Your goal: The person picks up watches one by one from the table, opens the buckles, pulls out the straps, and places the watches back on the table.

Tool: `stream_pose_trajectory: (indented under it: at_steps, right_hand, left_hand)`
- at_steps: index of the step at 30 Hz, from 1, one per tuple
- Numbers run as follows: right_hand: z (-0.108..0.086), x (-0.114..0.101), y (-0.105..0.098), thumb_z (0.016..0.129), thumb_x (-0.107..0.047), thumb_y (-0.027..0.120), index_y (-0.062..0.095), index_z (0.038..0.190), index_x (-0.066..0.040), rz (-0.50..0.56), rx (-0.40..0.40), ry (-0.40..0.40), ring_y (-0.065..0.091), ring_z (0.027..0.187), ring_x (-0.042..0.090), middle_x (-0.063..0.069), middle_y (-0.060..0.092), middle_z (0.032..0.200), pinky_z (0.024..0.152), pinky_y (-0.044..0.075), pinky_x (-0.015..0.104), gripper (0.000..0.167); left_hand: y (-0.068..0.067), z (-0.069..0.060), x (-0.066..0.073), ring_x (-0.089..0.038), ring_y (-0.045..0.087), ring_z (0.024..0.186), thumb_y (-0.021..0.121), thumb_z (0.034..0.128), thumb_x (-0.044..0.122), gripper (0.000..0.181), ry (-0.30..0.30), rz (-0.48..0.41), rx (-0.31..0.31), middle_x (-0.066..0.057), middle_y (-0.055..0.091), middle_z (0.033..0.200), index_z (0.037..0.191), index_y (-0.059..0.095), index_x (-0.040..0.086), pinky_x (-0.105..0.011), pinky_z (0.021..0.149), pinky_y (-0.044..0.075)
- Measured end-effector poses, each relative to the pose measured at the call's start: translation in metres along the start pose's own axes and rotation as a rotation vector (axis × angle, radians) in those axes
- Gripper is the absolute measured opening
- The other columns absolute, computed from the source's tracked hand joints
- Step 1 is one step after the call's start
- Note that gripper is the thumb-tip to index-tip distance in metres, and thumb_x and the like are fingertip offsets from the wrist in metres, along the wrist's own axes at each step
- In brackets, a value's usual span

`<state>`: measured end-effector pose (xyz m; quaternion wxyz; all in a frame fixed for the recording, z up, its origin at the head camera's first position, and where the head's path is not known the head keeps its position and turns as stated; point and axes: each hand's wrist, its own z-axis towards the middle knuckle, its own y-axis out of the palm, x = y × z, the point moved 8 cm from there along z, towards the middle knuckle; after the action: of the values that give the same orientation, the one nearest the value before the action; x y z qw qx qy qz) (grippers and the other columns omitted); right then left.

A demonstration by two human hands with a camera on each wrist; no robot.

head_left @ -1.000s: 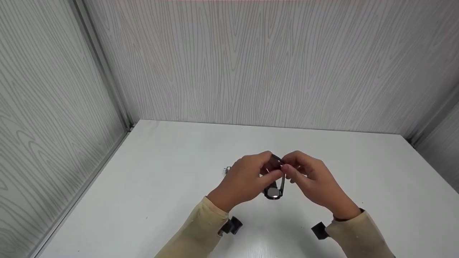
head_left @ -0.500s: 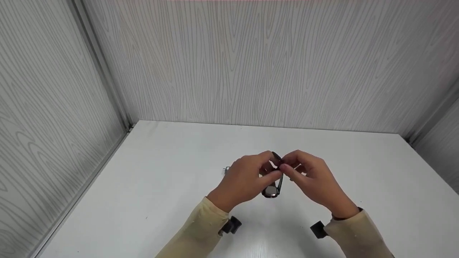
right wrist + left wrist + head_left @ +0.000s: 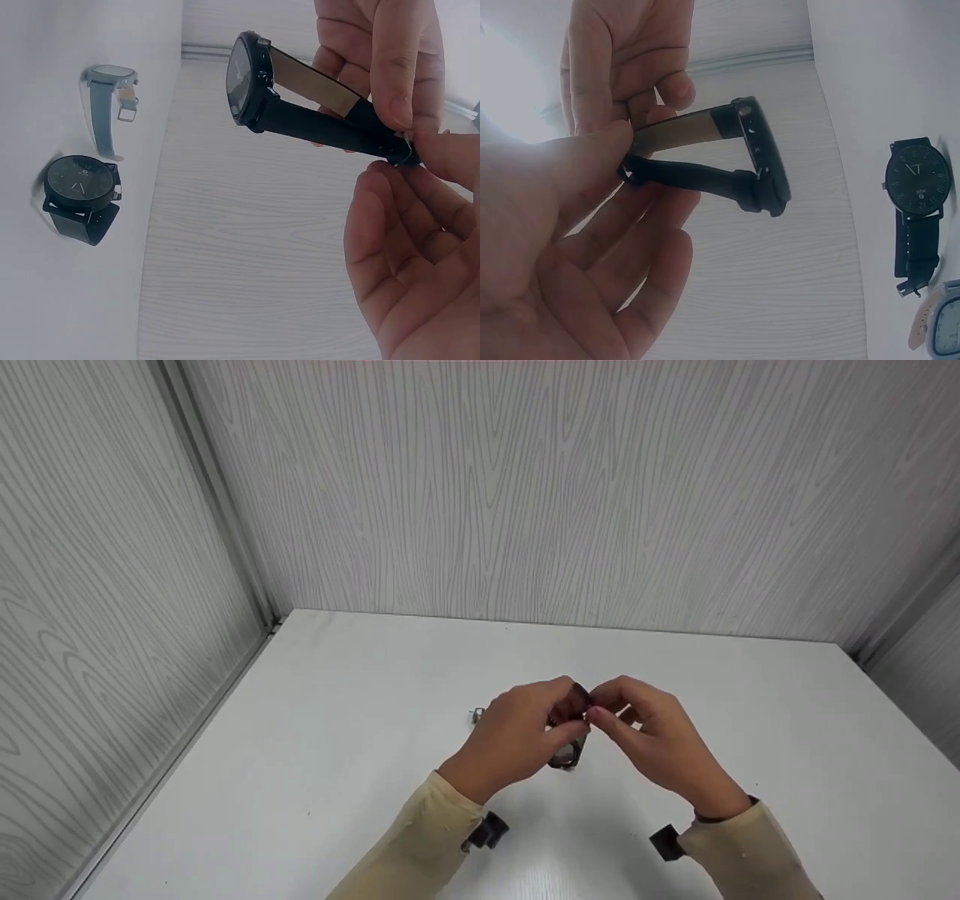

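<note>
A black wristwatch (image 3: 564,756) with a tan-lined strap hangs between both hands, raised off the table. Its case (image 3: 765,157) points away from the fingers, and the two strap halves form a loop. My left hand (image 3: 517,735) pinches the strap near the buckle end, thumb against curled fingers. My right hand (image 3: 656,739) pinches the same end from the other side, its thumb and index finger meeting at the small metal buckle (image 3: 406,147). Fingertips partly hide the buckle, so how far the strap runs through it cannot be told.
A second black watch (image 3: 917,180) lies on the white table (image 3: 360,690), with a pale blue-grey watch (image 3: 111,79) beside it. In the head view, the left hand mostly covers them; a small metallic bit (image 3: 477,715) shows. Wood-grain panels (image 3: 495,487) stand behind and at the sides.
The watch case has swung slightly left and up beneath the fingers, and less of its face shows. Both hands stay in nearly the same place at the strap end.
</note>
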<state>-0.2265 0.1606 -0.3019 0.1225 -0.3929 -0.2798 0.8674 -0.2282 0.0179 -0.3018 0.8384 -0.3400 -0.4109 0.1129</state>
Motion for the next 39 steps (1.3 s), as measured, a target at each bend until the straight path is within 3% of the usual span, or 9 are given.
stream_pose_trajectory:
  at_steps: [9, 19, 28, 34, 39]
  right_hand:
    - [0.000, -0.002, -0.001, 0.098, -0.009, 0.072, 0.071, 0.105, -0.022, -0.007, 0.012, -0.011, 0.067, 0.085, 0.012, -0.012, 0.071, 0.097, 0.071, 0.053, 0.029, 0.016]
    - [-0.001, -0.005, 0.000, 0.097, -0.008, 0.073, 0.072, 0.104, -0.023, 0.006, -0.016, -0.030, 0.068, 0.086, 0.012, -0.013, 0.072, 0.098, 0.071, 0.054, 0.029, 0.017]
    - [-0.002, -0.008, 0.005, 0.097, -0.005, 0.072, 0.070, 0.110, -0.021, -0.030, -0.063, -0.089, 0.065, 0.080, 0.010, -0.014, 0.070, 0.094, 0.070, 0.054, 0.028, 0.021]
    - [-0.004, -0.012, 0.008, 0.097, -0.004, 0.070, 0.069, 0.109, -0.024, -0.088, -0.112, -0.122, 0.063, 0.081, 0.008, -0.015, 0.069, 0.100, 0.068, 0.054, 0.027, 0.024]
    - [-0.005, -0.011, 0.010, 0.098, -0.006, 0.069, 0.068, 0.109, -0.024, -0.099, -0.148, -0.104, 0.064, 0.084, 0.008, -0.015, 0.069, 0.101, 0.071, 0.055, 0.028, 0.021]
  left_hand:
    - [0.002, 0.000, -0.004, 0.003, 0.063, 0.080, 0.073, 0.0973, 0.023, 0.008, -0.063, -0.025, -0.013, 0.014, 0.070, 0.089, 0.102, 0.070, 0.017, -0.020, 0.073, 0.053]
    - [0.006, -0.001, -0.005, 0.000, 0.061, 0.079, 0.069, 0.0975, 0.019, 0.004, -0.091, -0.064, -0.076, 0.011, 0.065, 0.089, 0.100, 0.067, 0.016, -0.021, 0.072, 0.052]
    - [0.012, -0.003, -0.018, -0.007, 0.065, 0.079, 0.073, 0.0921, 0.020, 0.006, -0.215, -0.309, -0.127, 0.007, 0.070, 0.084, 0.094, 0.070, 0.015, -0.027, 0.074, 0.053]
    - [0.014, -0.003, -0.019, -0.008, 0.063, 0.079, 0.074, 0.0918, 0.021, 0.007, -0.220, -0.290, -0.157, 0.007, 0.070, 0.084, 0.093, 0.070, 0.016, -0.027, 0.074, 0.052]
    - [0.017, -0.003, -0.020, -0.008, 0.063, 0.079, 0.074, 0.0917, 0.021, 0.007, -0.219, -0.291, -0.169, 0.007, 0.070, 0.084, 0.093, 0.070, 0.016, -0.027, 0.074, 0.052]
